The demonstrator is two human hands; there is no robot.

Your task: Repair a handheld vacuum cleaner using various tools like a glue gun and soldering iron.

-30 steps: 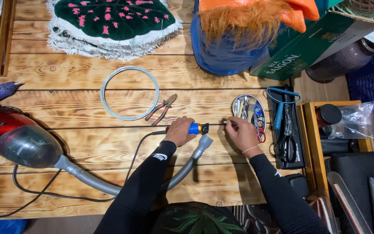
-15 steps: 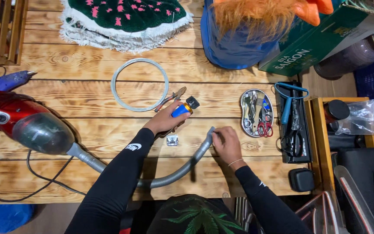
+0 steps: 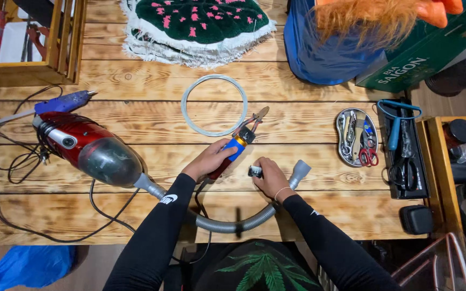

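My left hand (image 3: pixel 209 160) grips a corded tool with a blue and orange handle (image 3: pixel 236 147), its tip pointing up right toward the pliers (image 3: pixel 252 120). My right hand (image 3: pixel 269 178) rests on the wooden table (image 3: pixel 136 70) and pinches a small dark and silver part (image 3: pixel 254 172). The grey vacuum hose (image 3: pixel 227 223) curves under both forearms, and its nozzle (image 3: pixel 300 172) lies just right of my right hand.
A red hand vacuum (image 3: pixel 90 148) and a blue glue gun (image 3: pixel 63 102) lie at left with loose cords. A pale ring (image 3: pixel 214 105), a metal tray of small tools (image 3: pixel 356 136), a black tray with scissors (image 3: pixel 405 156) and a green cushion (image 3: pixel 200 21) surround the work spot.
My left hand has swung the tool from level to pointing up right. My right hand dropped from beside the tool to the table, then shifted left onto the small part.
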